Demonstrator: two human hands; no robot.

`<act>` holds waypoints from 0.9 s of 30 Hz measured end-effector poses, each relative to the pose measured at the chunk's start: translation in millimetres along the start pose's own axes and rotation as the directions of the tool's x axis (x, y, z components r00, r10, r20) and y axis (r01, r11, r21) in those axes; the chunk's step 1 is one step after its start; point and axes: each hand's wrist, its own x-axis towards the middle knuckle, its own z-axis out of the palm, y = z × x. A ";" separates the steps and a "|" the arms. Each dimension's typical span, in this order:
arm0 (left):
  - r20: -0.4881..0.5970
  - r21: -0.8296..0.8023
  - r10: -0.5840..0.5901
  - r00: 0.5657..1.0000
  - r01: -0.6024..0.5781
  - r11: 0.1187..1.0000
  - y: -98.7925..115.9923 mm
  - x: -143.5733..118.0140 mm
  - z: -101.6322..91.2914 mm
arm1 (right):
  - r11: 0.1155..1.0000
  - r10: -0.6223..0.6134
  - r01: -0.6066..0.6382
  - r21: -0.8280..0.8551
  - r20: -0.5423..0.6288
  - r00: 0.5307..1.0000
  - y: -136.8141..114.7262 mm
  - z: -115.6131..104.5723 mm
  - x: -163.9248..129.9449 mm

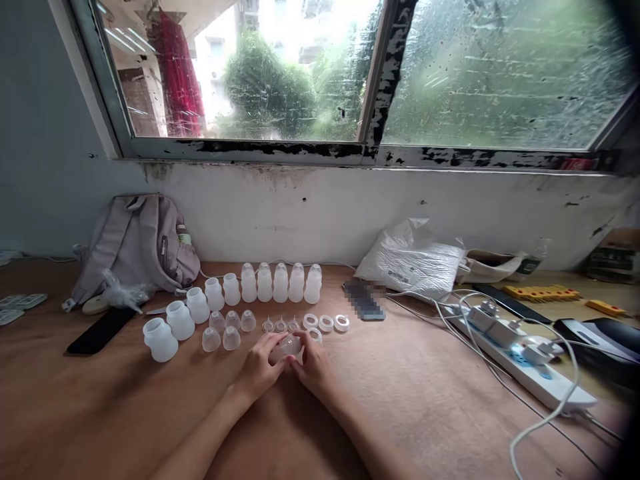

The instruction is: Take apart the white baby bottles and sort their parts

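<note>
Between my left hand point(263, 360) and my right hand point(313, 362) sits a clear domed cap point(290, 344), low over the table, with the fingers of both hands closed round it. Whether another part is inside the cap cannot be made out. Just beyond my fingertips lie several clear nipples point(281, 325) in a row. White collar rings point(326, 323) are grouped beside my right hand. To the left stand several more clear domed caps point(231, 338). Frosted open-necked baby bottles point(180, 321) curve along the left, and several capped baby bottles point(281, 283) stand upright behind.
A grey backpack point(135, 240) and a black phone point(103, 331) lie at left. A blurred-out phone point(367, 301) and a silvery plastic bag point(413, 260) are at back right. A power strip point(530, 363) with loose white cables point(570, 393) runs along the right.
</note>
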 end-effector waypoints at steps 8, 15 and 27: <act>0.038 -0.333 -0.251 0.967 0.249 0.909 -19.4 0.3 5.1 | 0.997 -0.067 0.068 0.043 -0.009 0.998 -5.3 2.8 -3.4; 0.111 -0.470 -0.295 0.949 0.312 0.826 -25.8 0.2 4.8 | 0.988 -0.078 0.074 0.135 0.026 0.997 -3.5 4.2 -4.1; 0.069 -0.404 -0.271 0.960 0.275 0.872 -26.0 -4.2 6.2 | 0.886 -0.048 -0.004 0.463 0.101 0.994 -14.5 -1.2 -7.9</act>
